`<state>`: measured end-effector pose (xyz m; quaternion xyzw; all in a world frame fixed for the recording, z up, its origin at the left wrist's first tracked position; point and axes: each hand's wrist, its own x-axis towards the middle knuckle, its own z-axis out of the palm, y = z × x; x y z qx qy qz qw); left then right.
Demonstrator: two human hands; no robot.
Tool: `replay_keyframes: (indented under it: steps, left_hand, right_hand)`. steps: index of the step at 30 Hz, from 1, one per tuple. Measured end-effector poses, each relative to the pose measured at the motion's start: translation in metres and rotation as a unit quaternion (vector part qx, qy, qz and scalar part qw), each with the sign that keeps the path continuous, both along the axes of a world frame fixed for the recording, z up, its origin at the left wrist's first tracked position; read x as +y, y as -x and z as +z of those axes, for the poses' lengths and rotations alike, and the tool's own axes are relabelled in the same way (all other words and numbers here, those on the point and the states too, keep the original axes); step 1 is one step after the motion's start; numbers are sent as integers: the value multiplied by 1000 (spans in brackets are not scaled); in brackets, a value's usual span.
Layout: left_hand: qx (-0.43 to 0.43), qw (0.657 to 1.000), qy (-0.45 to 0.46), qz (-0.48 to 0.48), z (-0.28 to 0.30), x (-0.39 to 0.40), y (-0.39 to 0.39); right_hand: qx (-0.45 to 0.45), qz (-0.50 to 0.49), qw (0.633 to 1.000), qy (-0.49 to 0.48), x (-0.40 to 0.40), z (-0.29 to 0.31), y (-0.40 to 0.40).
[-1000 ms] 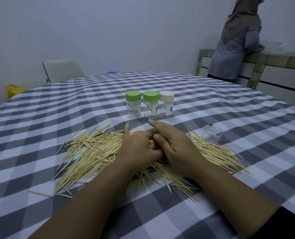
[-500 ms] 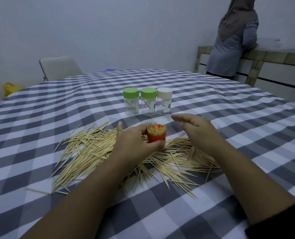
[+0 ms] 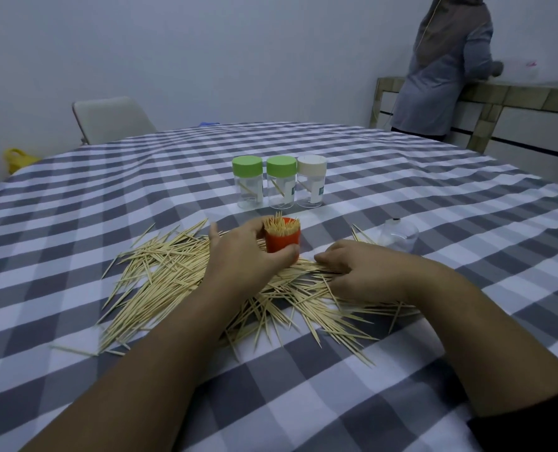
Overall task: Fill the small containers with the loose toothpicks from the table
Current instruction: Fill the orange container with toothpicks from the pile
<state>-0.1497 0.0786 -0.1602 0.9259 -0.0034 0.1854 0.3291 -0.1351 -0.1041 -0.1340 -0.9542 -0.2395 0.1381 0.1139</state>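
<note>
My left hand (image 3: 241, 256) grips a small red container (image 3: 281, 243) that stands upright, packed with toothpick tips. A wide pile of loose toothpicks (image 3: 160, 282) lies on the checked tablecloth around both hands. My right hand (image 3: 365, 272) rests on the right part of the pile with its fingers curled onto the toothpicks. Three capped clear containers stand in a row behind: two with green lids (image 3: 247, 182) (image 3: 281, 182) and one with a white lid (image 3: 311, 181), each holding a toothpick or two. A clear plastic piece (image 3: 399, 234) lies to the right.
The round table (image 3: 434, 203) carries a grey and white checked cloth. A white chair (image 3: 108, 119) stands at the far left edge, with a yellow object (image 3: 18, 158) on the floor. A person (image 3: 447, 63) stands at a counter at the back right.
My right hand has dropped from beside the red container onto the toothpick pile at the right. My left hand keeps its grip on the red container.
</note>
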Motion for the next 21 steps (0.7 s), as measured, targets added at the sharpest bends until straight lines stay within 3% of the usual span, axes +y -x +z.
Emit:
replay_keyframes:
  steps: [4,9,21]
  left_hand:
    - [-3,1000,-16,2,1,-2,1]
    - [-4,1000,-14,-2,1,-2,2]
    - [-3,1000,-28,4,1,-2,1]
  right_hand:
    - [-23,17,999,39,1,1,6]
    - [-138,30,988,60,9,-8,3]
    - [-270,-17,952,144,31,-22,12]
